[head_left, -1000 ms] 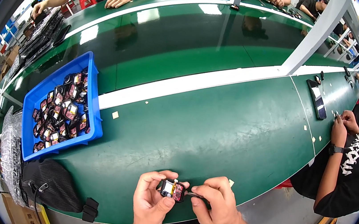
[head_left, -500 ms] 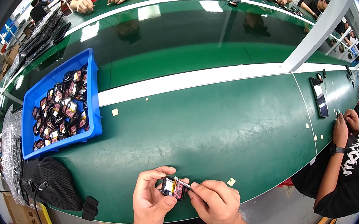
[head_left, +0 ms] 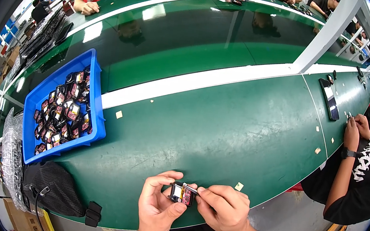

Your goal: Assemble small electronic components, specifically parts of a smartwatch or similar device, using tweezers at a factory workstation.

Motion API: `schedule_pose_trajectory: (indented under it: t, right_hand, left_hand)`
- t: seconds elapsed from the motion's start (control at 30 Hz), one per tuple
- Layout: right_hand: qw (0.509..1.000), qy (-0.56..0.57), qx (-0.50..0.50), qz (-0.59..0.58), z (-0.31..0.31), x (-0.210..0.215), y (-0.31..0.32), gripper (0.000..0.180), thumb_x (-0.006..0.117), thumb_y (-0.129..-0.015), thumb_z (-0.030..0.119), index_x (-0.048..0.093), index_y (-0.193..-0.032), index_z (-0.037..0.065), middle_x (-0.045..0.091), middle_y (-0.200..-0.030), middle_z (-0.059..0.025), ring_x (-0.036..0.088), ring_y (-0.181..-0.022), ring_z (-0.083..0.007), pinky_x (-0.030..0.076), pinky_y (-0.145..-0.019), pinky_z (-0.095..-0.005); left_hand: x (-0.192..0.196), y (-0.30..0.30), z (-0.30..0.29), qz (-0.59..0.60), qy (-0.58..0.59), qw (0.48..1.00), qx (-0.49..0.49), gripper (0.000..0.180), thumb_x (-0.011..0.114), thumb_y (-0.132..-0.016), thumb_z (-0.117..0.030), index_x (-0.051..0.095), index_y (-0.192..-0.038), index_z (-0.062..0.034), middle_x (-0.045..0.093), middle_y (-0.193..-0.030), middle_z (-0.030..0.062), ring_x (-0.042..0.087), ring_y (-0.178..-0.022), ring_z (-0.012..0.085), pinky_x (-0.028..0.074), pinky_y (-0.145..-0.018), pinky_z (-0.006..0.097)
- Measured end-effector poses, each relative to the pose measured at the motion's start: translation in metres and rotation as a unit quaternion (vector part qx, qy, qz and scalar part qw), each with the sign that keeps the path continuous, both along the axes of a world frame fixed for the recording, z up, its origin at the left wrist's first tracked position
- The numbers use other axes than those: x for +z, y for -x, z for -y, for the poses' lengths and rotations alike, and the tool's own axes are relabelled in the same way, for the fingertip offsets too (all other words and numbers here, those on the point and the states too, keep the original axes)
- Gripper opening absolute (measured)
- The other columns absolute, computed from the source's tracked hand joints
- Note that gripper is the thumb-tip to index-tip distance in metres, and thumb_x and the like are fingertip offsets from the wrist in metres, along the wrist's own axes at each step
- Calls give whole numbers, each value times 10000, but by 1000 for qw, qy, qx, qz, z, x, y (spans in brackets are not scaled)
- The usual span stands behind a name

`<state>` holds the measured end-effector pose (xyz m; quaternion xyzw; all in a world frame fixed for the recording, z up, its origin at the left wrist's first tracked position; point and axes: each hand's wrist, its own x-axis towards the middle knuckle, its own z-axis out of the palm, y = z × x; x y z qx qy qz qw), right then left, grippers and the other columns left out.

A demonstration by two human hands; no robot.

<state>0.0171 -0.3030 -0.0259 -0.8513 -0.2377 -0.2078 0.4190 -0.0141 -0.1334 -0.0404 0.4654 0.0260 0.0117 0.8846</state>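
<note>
My left hand (head_left: 157,209) pinches a small black open-backed electronic device (head_left: 176,191) between thumb and fingers, just above the near edge of the green bench. A red circuit board, a white block and a strip of yellow tape show inside it. My right hand (head_left: 228,208) grips slim silver tweezers (head_left: 191,189) between thumb and forefinger, their tip over the board end of the device. Whether the tip touches anything is too small to tell.
A blue tray (head_left: 100,126) holding several similar devices stands at the left. Close by lies a black mesh bag (head_left: 55,189). Paper scraps dot the green bench (head_left: 201,131). A black phone-like slab (head_left: 329,100) lies at far right near a co-worker's hands (head_left: 358,127). A grey post (head_left: 326,38) rises behind.
The device has tilted and shifted slightly right in my left hand, with the tweezers still at its board end. Across the bench, a co-worker's hand has reached right to a small dark object.
</note>
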Motion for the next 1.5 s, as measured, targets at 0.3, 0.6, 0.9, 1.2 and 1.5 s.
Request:
schedule_pose_trajectory:
  t: [0.3,0.6,0.9,1.2,1.5]
  right_hand:
    - [1000,2,-1,4,1,-1,0,302,842,-658,-26,749,-938,38,694,-848,-60,668,-598,-172,524,-504,-284]
    - [997,-31,23,-59,4,4,0,245,821,-710,-26,751,-936,34,695,-836,-70,647,-573,-162,497,-488,-278]
    - [992,-68,41,-102,7,6,-3,189,806,-761,-26,756,-934,33,702,-821,-62,617,-549,-117,469,-473,-251]
    - [995,-54,36,-81,6,2,-3,198,803,-758,-29,748,-938,33,711,-836,-65,644,-574,-145,496,-487,-266]
    - [998,-23,32,-55,3,3,-2,248,792,-717,-50,725,-943,27,704,-831,-67,664,-606,-182,519,-508,-288]
  left_hand:
    - [1,1,0,4,-12,1000,3,553,820,-881,-60,460,-1298,-8,450,-1411,220,636,-1223,400,566,-1030,455]
    - [0,0,0,12,-26,1000,-3,547,814,-885,-59,460,-1298,-4,446,-1412,223,643,-1212,400,567,-1030,453]
    - [2,0,0,9,-11,1000,-6,534,812,-883,-49,477,-1297,-3,474,-1393,217,646,-1201,381,554,-1049,466]
    - [2,1,1,8,-9,1000,5,535,827,-865,-33,504,-1289,11,514,-1362,228,650,-1191,351,580,-1011,433]
    - [6,2,3,-48,-45,997,42,609,868,-854,-250,515,-1262,33,564,-1289,234,699,-1076,361,650,-877,439]
